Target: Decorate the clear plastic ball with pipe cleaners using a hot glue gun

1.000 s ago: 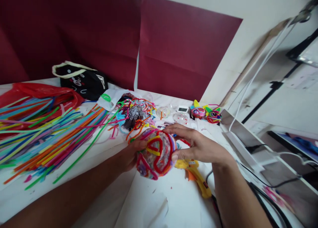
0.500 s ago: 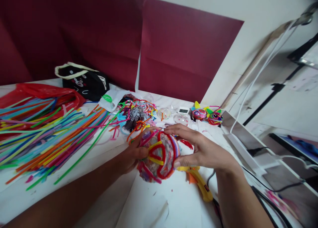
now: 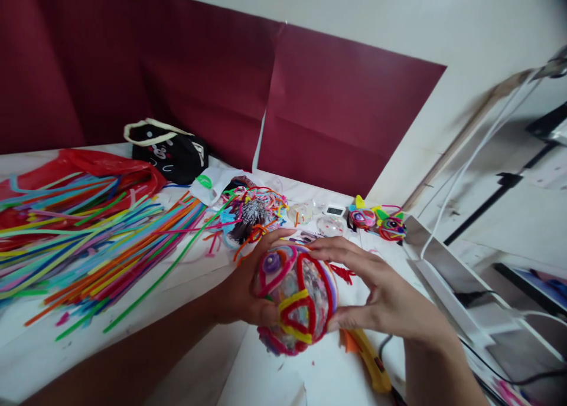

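Note:
A round, clear-looking ball covered in colourful pipe cleaners is held up between both hands over the white table. On its near side are a yellow-and-red triangle, red and purple curves, and a purple coil at upper left. My left hand wraps the ball's left side, thumb in front by the triangle. From the right, my right hand grips it, fingers over the top and thumb at the lower right edge. Below the right hand lies a yellow glue gun, partly hidden by the ball and hand.
Loose pipe cleaners spread across the left, beside a red plastic bag. Behind them sits a black bag. Clear plastic pieces, a small digital display and decorated pieces stand at the back. A shelf edge runs along the right.
The ball has turned in my hands: the yellow-and-red triangle sits lower and to the right, and the purple coil shows more fully. The whole view has shifted slightly.

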`<act>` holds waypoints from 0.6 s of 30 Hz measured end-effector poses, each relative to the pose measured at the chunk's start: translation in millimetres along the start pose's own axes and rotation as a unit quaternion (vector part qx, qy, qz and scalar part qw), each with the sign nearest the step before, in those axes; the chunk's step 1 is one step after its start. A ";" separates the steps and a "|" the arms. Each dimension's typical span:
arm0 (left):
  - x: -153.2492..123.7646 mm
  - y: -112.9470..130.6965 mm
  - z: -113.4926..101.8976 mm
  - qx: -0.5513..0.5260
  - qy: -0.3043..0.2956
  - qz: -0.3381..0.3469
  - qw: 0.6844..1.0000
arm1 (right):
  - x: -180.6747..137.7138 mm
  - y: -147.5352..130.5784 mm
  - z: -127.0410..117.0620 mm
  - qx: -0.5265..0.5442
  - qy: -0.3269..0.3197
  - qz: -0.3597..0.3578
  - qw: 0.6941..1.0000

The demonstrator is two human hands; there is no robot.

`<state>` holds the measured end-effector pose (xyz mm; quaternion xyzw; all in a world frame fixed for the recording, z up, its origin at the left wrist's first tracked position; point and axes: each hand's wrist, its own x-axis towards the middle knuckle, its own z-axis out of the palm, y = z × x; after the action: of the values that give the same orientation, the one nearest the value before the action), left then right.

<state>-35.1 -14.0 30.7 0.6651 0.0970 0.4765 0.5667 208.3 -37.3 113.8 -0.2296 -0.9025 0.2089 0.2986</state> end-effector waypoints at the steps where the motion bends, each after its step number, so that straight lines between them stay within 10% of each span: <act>1: 0.4 0.8 -0.3 -0.001 -0.004 0.005 1.000 | -0.5 -0.4 0.5 -0.005 0.003 0.005 1.000; 18: 1.0 1.4 -3.9 0.033 -0.021 0.044 0.998 | 3.4 1.1 4.7 -0.034 -0.005 -0.013 0.999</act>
<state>-38.1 -11.2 32.0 0.6969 0.0712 0.4833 0.5251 203.3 -35.8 111.3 -0.2271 -0.9133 0.1754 0.2890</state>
